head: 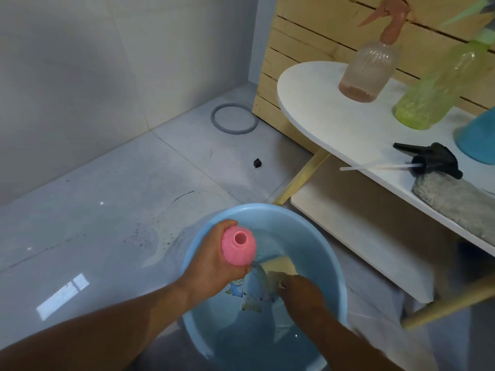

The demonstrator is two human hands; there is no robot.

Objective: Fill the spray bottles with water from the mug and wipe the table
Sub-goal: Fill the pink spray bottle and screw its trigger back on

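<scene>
My left hand [214, 259] grips a pink bottle [238, 246] with no spray head, held upright over the blue basin [330, 253] of water on the floor. My right hand [301, 290] is down in the water, holding a yellow mug [280, 265] that lies dipped under the surface. On the white table [321, 116] stand a clear pink spray bottle [371, 68], a green spray bottle [434, 95] and a blue bottle [479, 137]. A loose black spray head [434, 158] with its tube lies next to a grey cloth [455, 204].
The basin sits on a wet grey tiled floor beside the table's lower shelf [361, 218] and wooden legs. A grey ring [234, 118] and a small black piece [257, 162] lie on the floor by the wall. A slatted wooden panel [294, 49] backs the table.
</scene>
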